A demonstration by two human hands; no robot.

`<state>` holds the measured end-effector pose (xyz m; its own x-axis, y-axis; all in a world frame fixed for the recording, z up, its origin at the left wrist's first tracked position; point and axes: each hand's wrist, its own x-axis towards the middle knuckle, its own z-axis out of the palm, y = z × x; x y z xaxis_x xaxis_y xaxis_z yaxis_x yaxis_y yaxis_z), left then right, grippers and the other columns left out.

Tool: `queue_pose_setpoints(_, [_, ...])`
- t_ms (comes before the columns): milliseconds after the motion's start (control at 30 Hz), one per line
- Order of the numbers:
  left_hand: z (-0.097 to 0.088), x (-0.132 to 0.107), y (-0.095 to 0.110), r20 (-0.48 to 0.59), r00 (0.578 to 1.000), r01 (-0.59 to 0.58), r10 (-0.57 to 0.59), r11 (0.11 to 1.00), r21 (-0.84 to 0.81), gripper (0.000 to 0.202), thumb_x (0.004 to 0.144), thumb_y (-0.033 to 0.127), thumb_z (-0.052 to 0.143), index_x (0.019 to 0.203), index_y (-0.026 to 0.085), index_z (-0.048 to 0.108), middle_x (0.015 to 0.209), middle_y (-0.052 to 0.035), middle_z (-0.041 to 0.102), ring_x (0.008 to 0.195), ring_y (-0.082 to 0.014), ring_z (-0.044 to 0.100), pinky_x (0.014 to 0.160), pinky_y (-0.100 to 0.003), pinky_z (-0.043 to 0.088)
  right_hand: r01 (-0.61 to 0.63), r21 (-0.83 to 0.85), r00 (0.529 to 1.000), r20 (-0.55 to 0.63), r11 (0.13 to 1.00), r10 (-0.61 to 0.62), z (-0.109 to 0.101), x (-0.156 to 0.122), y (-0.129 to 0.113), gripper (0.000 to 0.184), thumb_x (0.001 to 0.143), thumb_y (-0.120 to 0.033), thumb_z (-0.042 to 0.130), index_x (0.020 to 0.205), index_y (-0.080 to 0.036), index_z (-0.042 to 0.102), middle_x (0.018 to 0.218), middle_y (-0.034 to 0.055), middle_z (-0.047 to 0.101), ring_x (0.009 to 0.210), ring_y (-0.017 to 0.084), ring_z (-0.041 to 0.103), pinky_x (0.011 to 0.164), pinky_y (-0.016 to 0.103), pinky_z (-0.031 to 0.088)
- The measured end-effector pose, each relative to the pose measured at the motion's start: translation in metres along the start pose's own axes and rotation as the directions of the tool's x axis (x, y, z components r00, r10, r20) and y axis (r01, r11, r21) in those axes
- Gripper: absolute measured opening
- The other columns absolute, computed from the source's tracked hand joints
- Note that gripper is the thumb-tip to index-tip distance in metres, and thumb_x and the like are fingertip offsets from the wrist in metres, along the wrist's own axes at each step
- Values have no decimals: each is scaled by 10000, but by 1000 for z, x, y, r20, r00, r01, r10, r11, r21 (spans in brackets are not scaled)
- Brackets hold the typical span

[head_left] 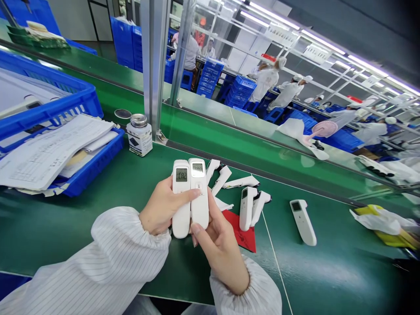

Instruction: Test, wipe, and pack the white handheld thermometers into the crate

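Two white infrared thermometers are held side by side above the green table, their small screens facing me. My left hand (pixel 162 203) is closed around the left thermometer (pixel 180 214), and its thumb reaches across onto the button of the right thermometer (pixel 199 210). Fingers of my right hand (pixel 218 238) grip that right thermometer by its lower end and side. Both screens show digits; the right one is lit brighter. Just beyond my right hand, two more thermometers (pixel 246 208) stand together by a red sheet (pixel 241 232). Another thermometer (pixel 303 223) lies alone farther right.
Several white thermometer parts (pixel 241 181) lie behind my hands. A white bottle (pixel 140 135) stands at the metal post (pixel 152 65). Blue baskets (pixel 95 164) with papers (pixel 55 148) fill the left. Yellow and white wrapping (pixel 383 223) lies at right. People work beyond the clear partition.
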<state>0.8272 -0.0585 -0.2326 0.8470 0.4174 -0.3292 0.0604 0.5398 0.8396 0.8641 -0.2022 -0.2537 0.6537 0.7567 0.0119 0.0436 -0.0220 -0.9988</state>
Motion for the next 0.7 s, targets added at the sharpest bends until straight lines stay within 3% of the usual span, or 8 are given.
queue_pose_setpoints(100, [-2, 0, 1, -11, 1000, -12, 12, 1000, -8, 388, 694, 255, 790, 1007, 119, 604, 942, -124, 716, 839, -279, 686, 696, -389, 579, 4, -141, 996, -91, 990, -17, -4, 2, 1, 602, 942, -368, 441, 1493, -239, 236, 690, 5, 596, 514, 133, 507, 468, 263, 482])
queue_pose_setpoints(167, [-7, 1, 6, -34, 999, -34, 33, 998, -44, 385, 689, 243, 796, 1000, 110, 614, 943, -123, 719, 836, -267, 688, 706, -374, 582, 0, -354, 977, -199, 935, -75, -19, 4, 2, 489, 966, -379, 366, 1424, -210, 385, 648, 3, 591, 530, 148, 528, 520, 297, 500])
queue_pose_setpoints(267, [-20, 2, 18, -90, 993, -89, 81, 992, -84, 407, 693, 209, 796, 1047, 110, 622, 1045, -134, 703, 941, -272, 673, 801, -380, 576, -75, -720, 946, -269, 690, -178, -47, 10, 8, 366, 909, -378, 471, 1156, -152, 620, 974, 129, 668, 843, 253, 628, 771, 446, 522])
queue_pose_setpoints(367, [-34, -1, 31, -123, 988, -101, 90, 991, -90, 432, 716, 194, 781, 1110, 133, 614, 1084, -137, 695, 983, -287, 664, 813, -404, 581, -53, -835, 981, -147, 548, -129, -62, 19, 17, 299, 823, -300, 573, 1067, -150, 661, 1228, 172, 587, 1048, 337, 579, 889, 521, 462])
queue_pose_setpoints(467, [-46, -7, 36, -132, 987, -108, 93, 988, -109, 426, 736, 189, 765, 1129, 142, 607, 1068, -137, 702, 961, -292, 674, 779, -402, 593, 15, -841, 996, -37, 541, -84, -65, 30, 21, 227, 833, -208, 501, 960, -178, 687, 1013, 125, 639, 828, 265, 610, 742, 437, 492])
queue_pose_setpoints(567, [-54, -11, 34, -174, 982, -100, 74, 984, -148, 419, 732, 176, 767, 1110, 120, 596, 1048, -146, 707, 937, -289, 682, 770, -382, 593, 79, -826, 996, 49, 558, -69, -73, 39, 6, 197, 856, -243, 505, 756, -195, 667, 715, 53, 605, 649, 203, 569, 623, 350, 467])
queue_pose_setpoints(633, [-57, -13, 32, -208, 976, -102, 62, 977, -185, 417, 722, 183, 775, 1084, 95, 587, 1032, -160, 708, 922, -294, 685, 765, -377, 589, 97, -757, 994, 45, 647, -96, -82, 47, -11, 189, 856, -323, 560, 736, -204, 644, 770, 50, 630, 729, 200, 600, 650, 318, 480])
queue_pose_setpoints(700, [-58, -13, 30, -211, 975, -125, 76, 965, -230, 416, 713, 202, 784, 1057, 81, 585, 1015, -167, 711, 907, -296, 687, 764, -378, 584, 66, -517, 991, -64, 854, -115, -84, 59, -29, 190, 836, -371, 609, 738, -210, 628, 1040, 73, 658, 963, 224, 613, 757, 303, 502])
